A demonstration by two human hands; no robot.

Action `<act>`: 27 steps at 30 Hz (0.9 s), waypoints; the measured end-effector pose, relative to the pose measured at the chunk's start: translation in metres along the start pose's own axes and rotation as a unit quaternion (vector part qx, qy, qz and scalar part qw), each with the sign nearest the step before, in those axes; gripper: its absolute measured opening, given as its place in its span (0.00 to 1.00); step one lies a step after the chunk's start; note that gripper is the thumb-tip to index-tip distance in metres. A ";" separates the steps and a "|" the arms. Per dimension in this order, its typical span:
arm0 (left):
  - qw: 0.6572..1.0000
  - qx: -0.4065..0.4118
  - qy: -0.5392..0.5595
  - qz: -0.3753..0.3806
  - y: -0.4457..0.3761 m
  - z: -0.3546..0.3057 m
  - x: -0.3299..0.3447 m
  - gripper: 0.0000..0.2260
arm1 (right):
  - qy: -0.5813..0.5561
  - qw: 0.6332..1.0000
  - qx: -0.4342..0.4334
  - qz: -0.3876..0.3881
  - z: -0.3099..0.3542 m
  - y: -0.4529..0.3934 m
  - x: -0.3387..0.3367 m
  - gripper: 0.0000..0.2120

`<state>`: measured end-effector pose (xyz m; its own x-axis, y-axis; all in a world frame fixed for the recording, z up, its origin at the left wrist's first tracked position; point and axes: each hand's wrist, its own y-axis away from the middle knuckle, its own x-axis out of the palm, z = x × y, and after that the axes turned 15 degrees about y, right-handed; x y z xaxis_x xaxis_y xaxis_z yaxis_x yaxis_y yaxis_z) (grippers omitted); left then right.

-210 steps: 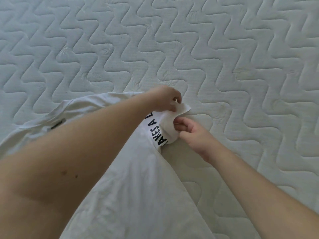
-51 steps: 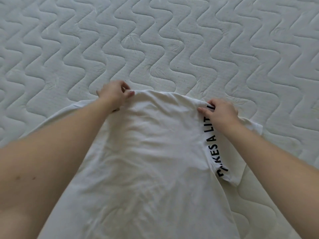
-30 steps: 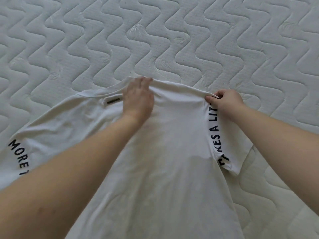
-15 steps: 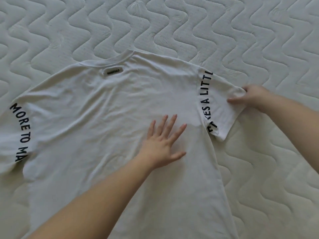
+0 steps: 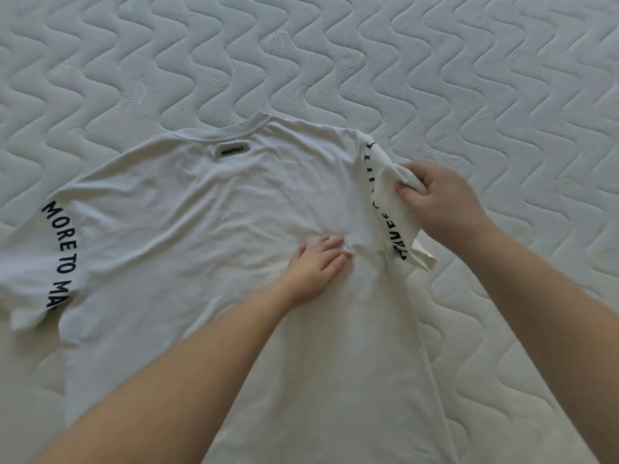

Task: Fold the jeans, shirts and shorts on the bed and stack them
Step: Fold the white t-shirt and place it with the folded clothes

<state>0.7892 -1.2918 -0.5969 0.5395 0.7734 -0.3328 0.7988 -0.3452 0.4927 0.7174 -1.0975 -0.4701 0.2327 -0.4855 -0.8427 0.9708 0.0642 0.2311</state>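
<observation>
A white T-shirt [image 5: 187,236] lies spread back-up on the bed, collar at the far side, with black lettering curving along both sleeve seams and a small label under the collar. My left hand [image 5: 318,266] presses flat on the shirt's body near the right armpit, fingers straight. My right hand [image 5: 432,199] grips the edge of the right sleeve [image 5: 385,195] and holds it lifted and bunched off the mattress. The left sleeve [image 5: 37,262] lies flat at the left edge of view.
The quilted white mattress [image 5: 469,78] with a wavy stitched pattern fills the view around the shirt. No other clothes are in sight.
My right hand has gathered the right sleeve and lifted it inward toward the shirt's body. My left hand slid a little toward the right armpit, wrinkling the cloth there.
</observation>
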 end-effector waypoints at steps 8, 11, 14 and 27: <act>0.822 -0.096 0.554 -0.083 0.011 -0.034 -0.070 0.26 | 0.038 0.997 -0.063 -0.010 0.096 0.026 0.042 0.10; 0.775 -0.104 0.620 -0.073 0.015 -0.029 -0.084 0.32 | 0.051 0.996 -0.066 0.013 0.119 0.029 0.065 0.09; 0.739 -0.116 0.658 -0.087 0.022 -0.018 -0.093 0.35 | 0.030 0.998 -0.054 0.024 0.136 0.027 0.086 0.08; 0.781 -0.225 0.541 -0.217 0.055 0.041 -0.088 0.17 | -0.064 0.995 0.036 0.062 0.055 0.062 0.126 0.16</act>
<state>0.7965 -1.4009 -0.5734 -0.4907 0.8463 0.2074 0.5390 0.1077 0.8354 0.8039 -1.2021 -0.5352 0.3360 -0.5859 -0.7375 0.9277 0.0704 0.3667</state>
